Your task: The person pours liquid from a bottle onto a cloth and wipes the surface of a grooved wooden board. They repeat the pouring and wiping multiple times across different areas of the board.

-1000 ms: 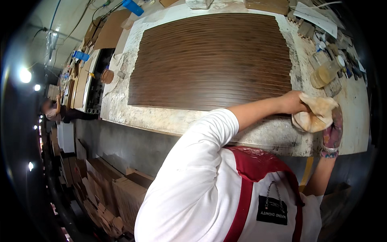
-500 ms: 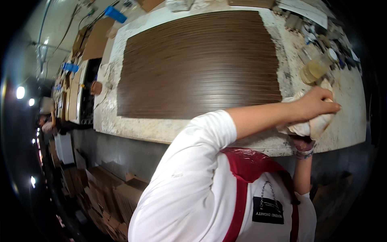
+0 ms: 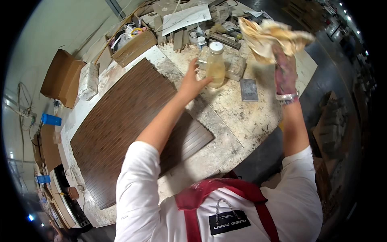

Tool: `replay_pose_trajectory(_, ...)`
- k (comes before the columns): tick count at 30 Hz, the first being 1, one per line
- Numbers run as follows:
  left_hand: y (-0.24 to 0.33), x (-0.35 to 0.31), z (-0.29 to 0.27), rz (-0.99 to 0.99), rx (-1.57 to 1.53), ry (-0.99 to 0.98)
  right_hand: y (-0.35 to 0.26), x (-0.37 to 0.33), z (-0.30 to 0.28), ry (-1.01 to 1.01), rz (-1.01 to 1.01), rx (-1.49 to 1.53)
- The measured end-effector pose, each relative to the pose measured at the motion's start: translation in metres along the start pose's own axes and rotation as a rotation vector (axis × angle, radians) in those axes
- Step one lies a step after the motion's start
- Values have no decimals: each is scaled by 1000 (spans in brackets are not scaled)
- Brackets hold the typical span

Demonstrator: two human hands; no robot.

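My left hand [image 3: 192, 82] is open, thumb and fingers spread, beside a clear bottle [image 3: 216, 69] with a white lid and pale yellow liquid. Whether a fingertip touches the bottle I cannot tell. Raised at the right, my right hand [image 3: 285, 74], stained dark purple, grips a crumpled cream-and-yellow rag [image 3: 266, 40]. Under my left forearm lie rows of dark brown wooden slats [image 3: 121, 125], side by side in a wide panel. A flat grey block [image 3: 249, 90] rests on the table to the right of the bottle.
The stained white worktable [image 3: 229, 125] carries clutter along its far side: small jars [image 3: 201, 42], a white board [image 3: 186, 19] and a wooden box [image 3: 134, 47] of odds and ends. An open cardboard box [image 3: 60, 78] and a wrapped white block [image 3: 88, 82] stand at the left.
My view has swung to the right. Both hands were together at the rag; now my left hand has let go and is by the bottle, while my right hand holds the rag up.
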State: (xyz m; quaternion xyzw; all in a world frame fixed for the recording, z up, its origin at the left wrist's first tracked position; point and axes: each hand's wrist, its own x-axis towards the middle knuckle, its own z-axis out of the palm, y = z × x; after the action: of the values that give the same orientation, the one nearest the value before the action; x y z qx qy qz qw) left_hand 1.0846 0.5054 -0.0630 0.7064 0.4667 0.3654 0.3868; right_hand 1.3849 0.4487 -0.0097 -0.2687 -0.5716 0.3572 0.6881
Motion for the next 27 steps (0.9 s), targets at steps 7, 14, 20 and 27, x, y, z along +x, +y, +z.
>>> replay_pose_trajectory(7,-40,41,71,79,-74,4,32,32,127,-376,-273,-1278)
replay_pose_trajectory(14,-21,38,70,218,135,71,38,29,89,-179,-1,-603)
replay_pose_trajectory(20,47,19,7,654,644,65,27,-45,8,72,229,-489)
replay_pose_trajectory(27,68,5,-46,758,1263,-81,31,-89,70,536,690,801)
